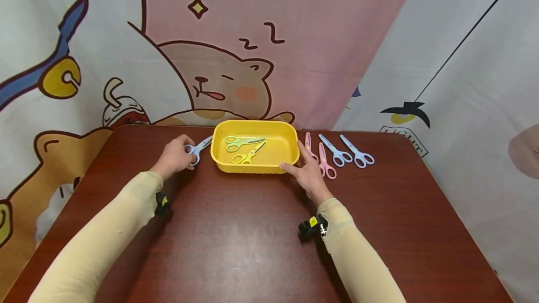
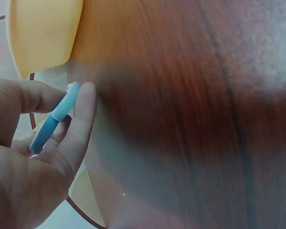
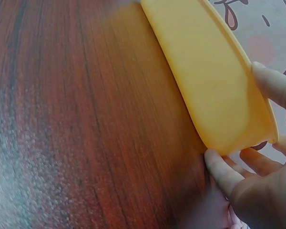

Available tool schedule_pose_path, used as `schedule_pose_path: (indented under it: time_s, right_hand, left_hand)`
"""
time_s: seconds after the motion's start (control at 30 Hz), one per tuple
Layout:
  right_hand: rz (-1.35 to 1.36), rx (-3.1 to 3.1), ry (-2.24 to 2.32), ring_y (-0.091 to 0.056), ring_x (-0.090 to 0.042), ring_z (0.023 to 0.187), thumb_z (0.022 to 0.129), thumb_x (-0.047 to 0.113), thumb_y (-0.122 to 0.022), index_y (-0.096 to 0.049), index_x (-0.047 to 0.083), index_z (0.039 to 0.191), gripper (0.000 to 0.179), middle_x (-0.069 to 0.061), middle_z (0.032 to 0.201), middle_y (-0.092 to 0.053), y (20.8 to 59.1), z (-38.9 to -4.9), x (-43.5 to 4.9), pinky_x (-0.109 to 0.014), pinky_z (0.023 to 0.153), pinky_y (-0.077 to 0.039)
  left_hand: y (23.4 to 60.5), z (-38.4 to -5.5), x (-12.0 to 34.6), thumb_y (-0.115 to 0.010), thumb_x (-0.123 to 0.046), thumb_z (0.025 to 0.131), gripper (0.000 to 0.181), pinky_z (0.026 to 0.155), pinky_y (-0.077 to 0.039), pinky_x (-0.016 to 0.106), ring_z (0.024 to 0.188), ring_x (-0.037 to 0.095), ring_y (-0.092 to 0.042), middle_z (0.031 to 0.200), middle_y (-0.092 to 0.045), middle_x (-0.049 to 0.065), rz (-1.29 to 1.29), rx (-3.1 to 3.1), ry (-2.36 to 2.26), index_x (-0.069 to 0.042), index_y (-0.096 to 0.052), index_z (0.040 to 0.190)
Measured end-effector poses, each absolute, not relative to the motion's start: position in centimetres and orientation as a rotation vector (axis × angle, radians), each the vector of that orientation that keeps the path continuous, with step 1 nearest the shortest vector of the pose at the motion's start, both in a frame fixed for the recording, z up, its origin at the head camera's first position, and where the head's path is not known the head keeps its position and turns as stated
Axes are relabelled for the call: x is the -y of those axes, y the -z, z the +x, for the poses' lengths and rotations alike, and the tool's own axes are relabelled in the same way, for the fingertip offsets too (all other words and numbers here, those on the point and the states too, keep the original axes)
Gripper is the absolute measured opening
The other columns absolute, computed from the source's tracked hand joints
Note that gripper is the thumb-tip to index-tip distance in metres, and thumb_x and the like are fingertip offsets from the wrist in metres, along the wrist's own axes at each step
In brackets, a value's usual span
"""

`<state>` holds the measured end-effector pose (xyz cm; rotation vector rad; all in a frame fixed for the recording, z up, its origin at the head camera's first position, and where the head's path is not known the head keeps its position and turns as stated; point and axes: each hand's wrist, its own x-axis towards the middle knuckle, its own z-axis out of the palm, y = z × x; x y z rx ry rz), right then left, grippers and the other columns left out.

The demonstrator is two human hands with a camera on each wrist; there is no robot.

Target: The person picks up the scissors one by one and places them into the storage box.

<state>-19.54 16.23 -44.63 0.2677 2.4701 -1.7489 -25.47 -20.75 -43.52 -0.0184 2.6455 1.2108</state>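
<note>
My left hand (image 1: pixel 174 157) pinches a pair of light blue scissors (image 1: pixel 205 144) by the handle loops, just left of the yellow plastic bin (image 1: pixel 252 169). The blades point toward the bin's left end. In the left wrist view the blue handle (image 2: pixel 62 107) sits between thumb and fingers, seen edge-on. At the other end, my right hand (image 1: pixel 310 176) holds the bin's near right corner, the thumb on the front rim and the fingers along the right side. Inside the bin lie green scissors (image 1: pixel 238 144) and yellow scissors (image 1: pixel 248 155).
Right of the bin lie pink scissors (image 1: pixel 326 165), another pink pair (image 1: pixel 309 143) partly behind my right hand, and two blue pairs, one nearer (image 1: pixel 334 150) and one farther right (image 1: pixel 357 152). The brown table (image 1: pixel 236 237) meets a cartoon-printed curtain (image 1: pixel 311 36) at the back.
</note>
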Motion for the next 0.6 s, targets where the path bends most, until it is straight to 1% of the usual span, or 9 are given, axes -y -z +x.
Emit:
schedule_pose_path:
  time_s: [0.17,0.33,0.43,0.6]
  right_hand:
    - [0.27,-2.463,1.753,-0.035,-0.031,0.151,0.089,0.021,-0.083,-0.023,0.027,0.166,0.099,-0.006,0.171,-0.024,44.6,-19.6,-16.2,-0.043,0.114,-0.041]
    - [0.279,-2.456,1.753,-0.034,-0.031,0.151,0.089,0.021,-0.083,-0.023,0.029,0.166,0.098,-0.006,0.171,-0.024,44.5,-19.6,-16.2,-0.043,0.114,-0.042]
    - [0.267,-2.455,1.767,-0.036,-0.031,0.151,0.088,0.02,-0.084,-0.023,0.028,0.166,0.099,-0.006,0.171,-0.024,44.5,-19.5,-16.2,-0.042,0.114,-0.042]
    - [0.23,-2.462,1.796,-0.039,-0.03,0.149,0.088,0.018,-0.083,-0.023,0.023,0.166,0.099,-0.007,0.17,-0.025,44.5,-19.5,-16.2,-0.042,0.113,-0.043]
  left_hand:
    - [43.2,-25.3,21.0,-0.062,0.008,0.092,0.042,0.069,-0.063,0.037,0.077,0.025,-0.071,0.116,-0.052,0.026,-0.04,-2.595,-1.313,0.009,-0.047,0.131]
    - [42.8,-25.2,21.2,-0.061,0.009,0.092,0.044,0.071,-0.063,0.04,0.081,0.03,-0.072,0.12,-0.052,0.028,-0.045,-2.578,-1.364,0.01,-0.047,0.134]
    - [42.7,-25.3,21.3,-0.06,0.008,0.092,0.045,0.071,-0.063,0.039,0.085,0.033,-0.072,0.122,-0.052,0.028,-0.04,-2.581,-1.38,0.011,-0.047,0.135]
    - [42.5,-25.4,21.6,-0.059,0.008,0.092,0.047,0.07,-0.063,0.037,0.084,0.031,-0.071,0.125,-0.052,0.029,-0.026,-2.583,-1.402,0.012,-0.047,0.137]
